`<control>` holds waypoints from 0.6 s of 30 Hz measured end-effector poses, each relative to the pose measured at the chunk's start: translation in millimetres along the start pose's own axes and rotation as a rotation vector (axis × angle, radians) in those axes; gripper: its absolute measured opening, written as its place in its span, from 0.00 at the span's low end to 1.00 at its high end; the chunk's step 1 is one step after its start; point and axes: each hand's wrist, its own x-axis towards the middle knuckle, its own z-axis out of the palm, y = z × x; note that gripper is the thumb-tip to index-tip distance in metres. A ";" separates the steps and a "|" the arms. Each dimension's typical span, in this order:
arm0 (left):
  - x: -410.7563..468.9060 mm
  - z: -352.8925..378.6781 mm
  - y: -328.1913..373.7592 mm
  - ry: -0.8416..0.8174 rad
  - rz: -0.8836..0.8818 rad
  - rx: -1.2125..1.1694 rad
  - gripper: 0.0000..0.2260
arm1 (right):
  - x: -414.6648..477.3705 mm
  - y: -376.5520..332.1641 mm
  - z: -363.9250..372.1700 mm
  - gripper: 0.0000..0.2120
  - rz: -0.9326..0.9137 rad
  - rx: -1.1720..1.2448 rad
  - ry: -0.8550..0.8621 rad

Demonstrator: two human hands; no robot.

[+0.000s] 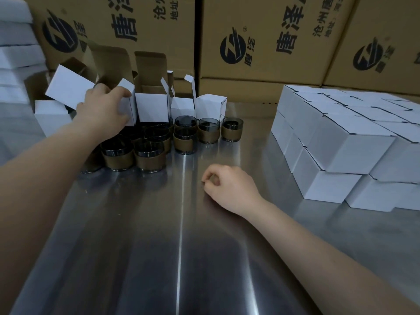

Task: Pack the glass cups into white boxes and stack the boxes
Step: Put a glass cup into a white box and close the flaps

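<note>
The left arm stretches forward and to the left, bare to the wrist. The left hand (103,110) grips a white box (131,106), fingers over its top and thumb on its near face. The right forearm lies on the surface (181,246). The right hand (229,183) rests there, fingers curled in, thumb tip against forefinger.

Bare steel table (181,235) front & centre is free bar the right hand (229,183) resting on it, w/ an open lane btwn glass cups (148,155) at left & the closed white box stack (341,142) at right; open white boxes (152,108) & brown cartons (272,42) block the rear.
</note>
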 end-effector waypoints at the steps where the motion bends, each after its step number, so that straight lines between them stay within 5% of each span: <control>1: -2.4 0.3 -0.1 0.016 0.018 -0.022 0.22 | 0.0 0.1 0.0 0.03 -0.002 0.001 -0.001; 18: -38.9 -22.6 17.0 0.416 0.165 -0.117 0.17 | -1.8 1.5 -3.7 0.04 -0.006 0.051 -0.037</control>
